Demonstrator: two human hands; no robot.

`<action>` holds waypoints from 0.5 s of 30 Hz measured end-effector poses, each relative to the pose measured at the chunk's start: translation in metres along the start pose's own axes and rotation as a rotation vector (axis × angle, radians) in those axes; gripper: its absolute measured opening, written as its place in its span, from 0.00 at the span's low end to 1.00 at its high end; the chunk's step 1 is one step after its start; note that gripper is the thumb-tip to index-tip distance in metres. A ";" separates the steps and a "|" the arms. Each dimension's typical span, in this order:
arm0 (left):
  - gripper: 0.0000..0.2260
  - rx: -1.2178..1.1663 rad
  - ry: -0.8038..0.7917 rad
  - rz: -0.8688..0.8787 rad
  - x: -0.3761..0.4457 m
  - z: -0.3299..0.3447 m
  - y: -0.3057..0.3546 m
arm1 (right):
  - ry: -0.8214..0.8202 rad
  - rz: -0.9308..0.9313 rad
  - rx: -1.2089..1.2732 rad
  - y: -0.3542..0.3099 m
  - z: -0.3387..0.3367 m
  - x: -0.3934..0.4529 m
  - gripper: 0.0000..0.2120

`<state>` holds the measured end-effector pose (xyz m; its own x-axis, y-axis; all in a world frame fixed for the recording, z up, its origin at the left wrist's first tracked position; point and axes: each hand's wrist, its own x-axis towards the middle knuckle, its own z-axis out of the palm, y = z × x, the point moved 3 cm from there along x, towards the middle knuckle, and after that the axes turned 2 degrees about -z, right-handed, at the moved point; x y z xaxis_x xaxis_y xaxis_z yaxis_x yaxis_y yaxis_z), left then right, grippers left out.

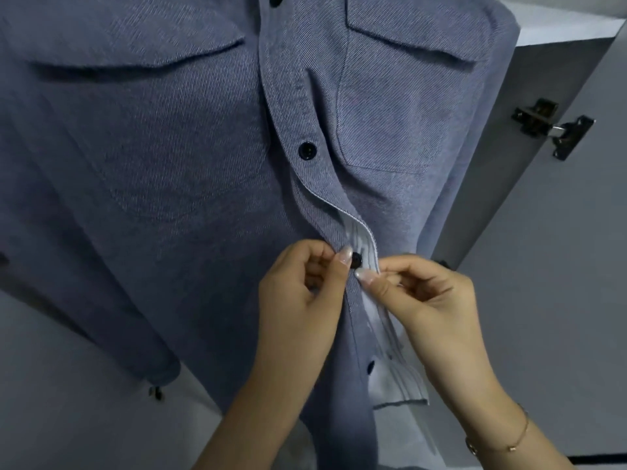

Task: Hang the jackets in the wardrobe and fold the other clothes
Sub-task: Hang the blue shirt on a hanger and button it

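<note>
Head view: a blue jacket (pixel 169 147) hangs upright inside the wardrobe and fills most of the frame. The left hand (pixel 302 286) pinches the front strip beside a dark button (pixel 356 259), thumb tip touching the button. The right hand (pixel 427 300) pinches the opposite strip (pixel 368 242), turned back so its pale lining shows. This two-sided hold appears intended to line the buttonhole up with the button, so the step in hand is judged to be fastening the front for a straight hang.

1 button (pixel 307 150) above is closed; 1 button (pixel 370 367) below is not yet fastened. The wardrobe door (pixel 559 266) stands open just right of the jacket, its hinge (pixel 553 127) exposed. The left sleeve cuff (pixel 159 371) hangs free. Room for the forearms lies below and to the right.
</note>
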<state>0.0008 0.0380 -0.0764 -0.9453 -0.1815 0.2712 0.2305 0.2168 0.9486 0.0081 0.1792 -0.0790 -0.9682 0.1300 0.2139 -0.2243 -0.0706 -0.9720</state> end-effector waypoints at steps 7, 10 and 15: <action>0.06 -0.050 -0.004 -0.042 0.000 0.002 -0.002 | -0.052 -0.017 0.011 0.003 -0.001 0.001 0.05; 0.06 -0.071 -0.006 -0.045 0.001 0.004 -0.003 | -0.069 -0.063 -0.018 0.004 -0.001 0.001 0.08; 0.07 -0.094 -0.010 -0.063 0.003 0.001 -0.005 | -0.207 -0.043 0.101 0.007 -0.002 0.002 0.09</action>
<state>-0.0038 0.0371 -0.0806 -0.9606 -0.1825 0.2094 0.1908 0.1144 0.9749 0.0048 0.1811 -0.0851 -0.9572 -0.0694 0.2809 -0.2662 -0.1697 -0.9489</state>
